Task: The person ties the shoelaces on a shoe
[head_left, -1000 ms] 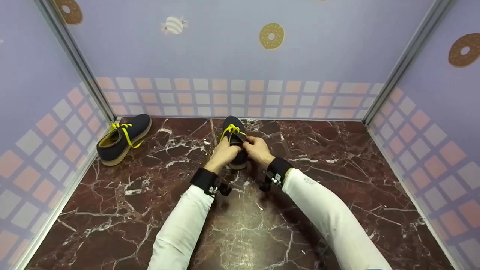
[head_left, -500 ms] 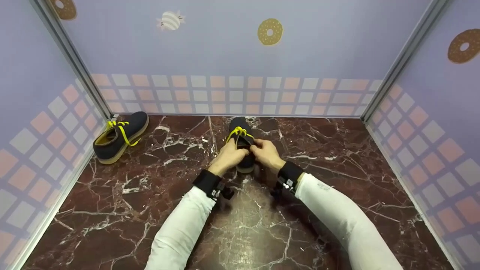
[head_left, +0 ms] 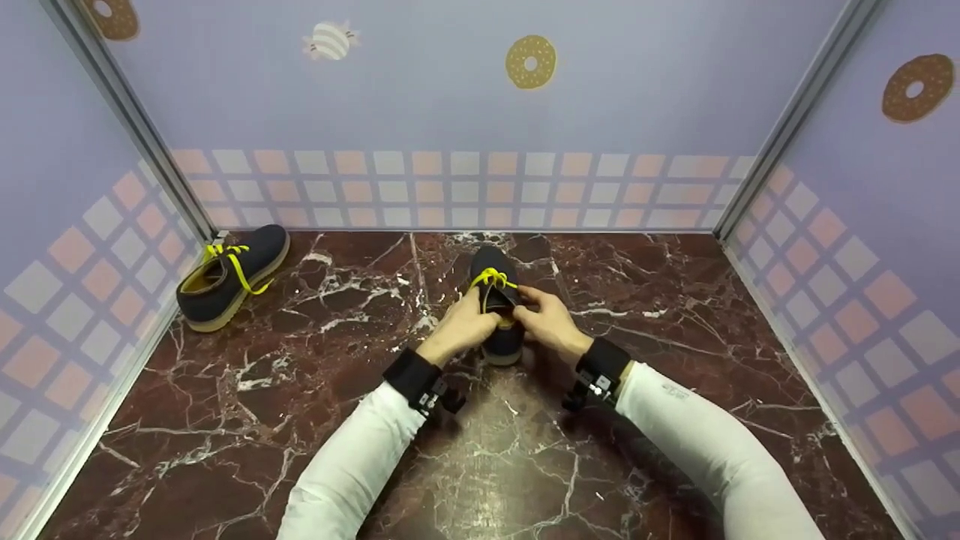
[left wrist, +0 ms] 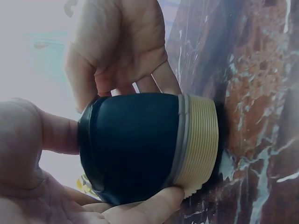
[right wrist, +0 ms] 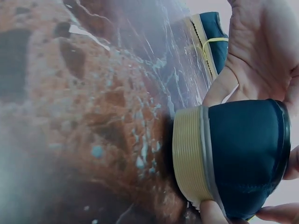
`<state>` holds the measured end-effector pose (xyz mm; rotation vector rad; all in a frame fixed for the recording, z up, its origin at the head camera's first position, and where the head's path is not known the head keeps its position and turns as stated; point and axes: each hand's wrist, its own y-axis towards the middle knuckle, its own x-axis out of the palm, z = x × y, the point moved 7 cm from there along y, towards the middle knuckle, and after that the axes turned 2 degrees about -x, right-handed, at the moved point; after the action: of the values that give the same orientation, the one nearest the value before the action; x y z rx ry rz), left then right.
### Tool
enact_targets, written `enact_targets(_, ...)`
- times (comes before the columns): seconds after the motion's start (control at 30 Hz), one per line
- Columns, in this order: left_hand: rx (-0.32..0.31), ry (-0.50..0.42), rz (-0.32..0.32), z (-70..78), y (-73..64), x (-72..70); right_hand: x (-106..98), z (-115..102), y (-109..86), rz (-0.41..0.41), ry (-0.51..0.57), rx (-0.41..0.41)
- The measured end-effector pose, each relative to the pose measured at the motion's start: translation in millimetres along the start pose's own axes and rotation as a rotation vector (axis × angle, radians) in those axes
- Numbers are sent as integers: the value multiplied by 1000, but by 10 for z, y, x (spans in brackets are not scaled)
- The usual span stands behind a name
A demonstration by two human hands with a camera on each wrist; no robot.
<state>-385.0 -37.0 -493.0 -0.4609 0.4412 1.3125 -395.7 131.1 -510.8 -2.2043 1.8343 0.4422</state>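
A dark navy lace-up shoe (head_left: pixel 502 343) with yellow laces (head_left: pixel 491 277) sits on the floor, toe pointing at the back wall. My left hand (head_left: pixel 461 326) grips its left side, thumb over the collar. On the opposite side my right hand (head_left: pixel 551 322) holds the collar, its thumb at the opening and a finger up beside the laces. The left wrist view shows the rounded heel (left wrist: pixel 135 144) and ribbed cream sole (left wrist: pixel 198 144) between both hands. In the right wrist view the same heel (right wrist: pixel 243 154) appears, right fingers (right wrist: pixel 212 212) low along it.
A matching shoe (head_left: pixel 232 281) with a loose yellow lace end stands at the far left against the corner. Pale purple wall panels (head_left: pixel 420 97) enclose the back and both sides. The floor (head_left: pixel 300 427) is glossy, dark red marble.
Both hands and the shoe between them have shifted right and a little nearer to me. The right index finger has straightened out beside the laces. The other shoe stays in its corner.
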Motion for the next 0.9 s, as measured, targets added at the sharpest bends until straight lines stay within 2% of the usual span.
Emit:
enact_targets(0.33,48,33,-34,6,-157,85,-56,77,-210,-34,2,6)
enact_targets(0.53,62,32,-109,62,-264,162,-182,91,-388,-26,-56,10)
enact_targets(0.77,98,59,-161,96,-380,224,-218,147,-552,-79,10,41)
enact_targets(0.9,100,54,-186,103,-448,257,-235,161,-630,-90,9,40)
